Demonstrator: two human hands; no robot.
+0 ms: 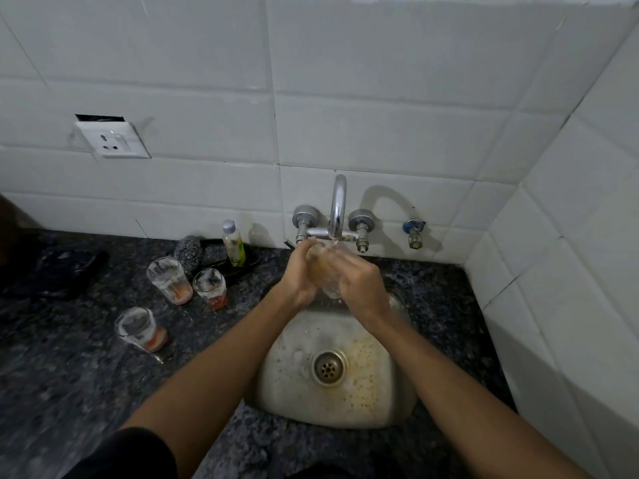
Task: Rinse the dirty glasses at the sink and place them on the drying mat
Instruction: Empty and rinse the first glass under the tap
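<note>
One glass is under the running tap above the sink, gripped between the left hand and right hand. Three dirty glasses wait on the counter to the left; a dark mat at far left holds none.

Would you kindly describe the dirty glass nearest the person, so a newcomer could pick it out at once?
Start at the steel sink and look left across the dark speckled counter. Three dirty glasses stand there; two sit side by side near the scrubber. The glass nearest the person stands alone, closest to the counter's front edge, with reddish residue at its base.
</note>
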